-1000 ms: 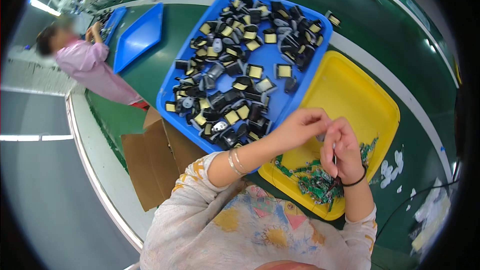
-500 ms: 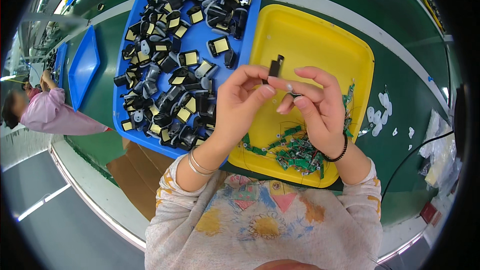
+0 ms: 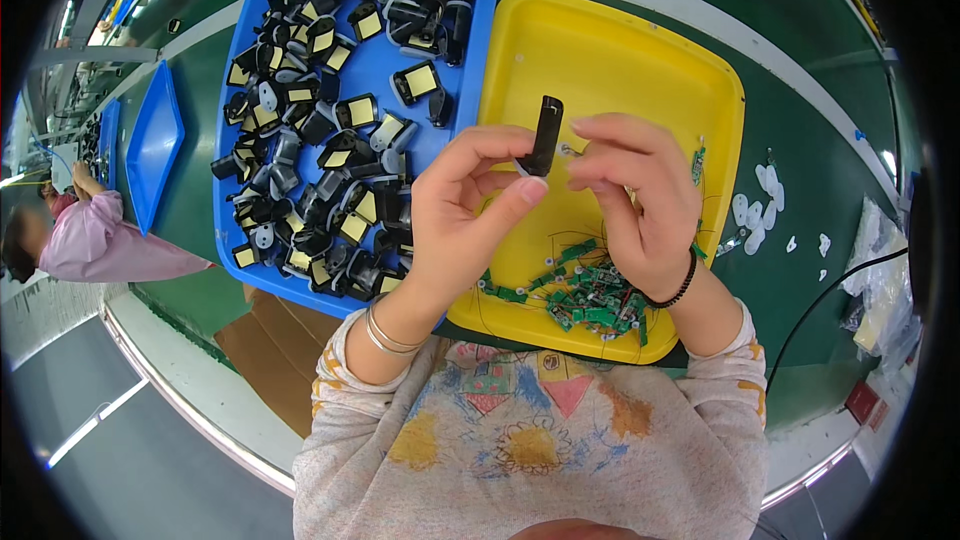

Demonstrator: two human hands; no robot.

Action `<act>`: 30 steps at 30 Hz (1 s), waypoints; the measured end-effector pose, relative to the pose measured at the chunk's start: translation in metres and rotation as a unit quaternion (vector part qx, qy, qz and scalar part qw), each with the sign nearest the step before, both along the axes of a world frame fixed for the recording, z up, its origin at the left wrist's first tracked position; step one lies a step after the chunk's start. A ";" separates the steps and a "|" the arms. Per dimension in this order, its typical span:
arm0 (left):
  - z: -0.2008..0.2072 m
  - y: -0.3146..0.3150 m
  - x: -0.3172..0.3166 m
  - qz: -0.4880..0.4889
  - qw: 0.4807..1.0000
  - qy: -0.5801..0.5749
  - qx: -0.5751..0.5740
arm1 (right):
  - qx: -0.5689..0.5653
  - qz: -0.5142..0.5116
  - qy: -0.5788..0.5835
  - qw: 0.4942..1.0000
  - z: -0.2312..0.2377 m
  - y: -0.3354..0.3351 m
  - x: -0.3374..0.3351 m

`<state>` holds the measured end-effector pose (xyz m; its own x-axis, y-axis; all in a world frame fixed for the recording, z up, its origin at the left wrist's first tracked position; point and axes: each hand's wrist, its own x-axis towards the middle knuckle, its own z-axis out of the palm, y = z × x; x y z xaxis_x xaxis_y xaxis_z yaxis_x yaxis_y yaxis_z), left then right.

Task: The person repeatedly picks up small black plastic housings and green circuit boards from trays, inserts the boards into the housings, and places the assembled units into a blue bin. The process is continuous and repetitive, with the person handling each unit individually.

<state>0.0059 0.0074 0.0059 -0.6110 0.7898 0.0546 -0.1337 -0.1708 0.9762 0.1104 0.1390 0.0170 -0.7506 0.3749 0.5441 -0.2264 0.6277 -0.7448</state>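
A long black plastic housing (image 3: 545, 135) stands nearly upright in my left hand (image 3: 470, 210), held between thumb and fingers above the yellow tray (image 3: 600, 50). Close to its right side is my right hand (image 3: 645, 205), its fingers bent together around a small silvery part (image 3: 568, 150) at the fingertips. What this part is cannot be made out. Below my right hand, a heap of small green circuit boards (image 3: 600, 305) with thin wires lies in the yellow tray's near end. Many black housings with pale yellow pads (image 3: 355, 112) fill the blue tray (image 3: 455, 105) to the left.
White oval pieces (image 3: 768, 180) lie on the green table right of the yellow tray. Beyond them are clear plastic bags (image 3: 880, 285) and a black cable (image 3: 800, 330). Another blue tray (image 3: 155, 150) and a person in pink (image 3: 105, 240) are at far left; brown cardboard (image 3: 275, 350) is below.
My left hand has turned the black housing so that more of its long face shows. My right fingers have drawn slightly apart from it. The whole view has shifted a little.
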 end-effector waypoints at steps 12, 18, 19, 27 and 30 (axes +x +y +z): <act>-0.001 0.000 0.000 0.009 1.000 -0.004 0.001 | 0.158 0.041 0.103 0.981 -0.003 0.008 0.003; 0.001 -0.002 -0.003 0.004 1.000 -0.009 -0.010 | 0.150 0.050 0.070 0.985 -0.004 0.007 -0.001; 0.000 -0.002 -0.003 0.005 1.000 -0.011 -0.010 | 0.142 0.054 0.068 0.986 -0.004 0.007 -0.001; 0.001 -0.002 -0.004 0.014 1.000 0.006 -0.009 | 0.093 0.058 0.038 0.993 -0.005 0.005 0.000; 0.002 -0.002 -0.004 0.016 1.000 0.006 -0.011 | 0.072 0.057 0.026 0.995 -0.004 0.004 0.000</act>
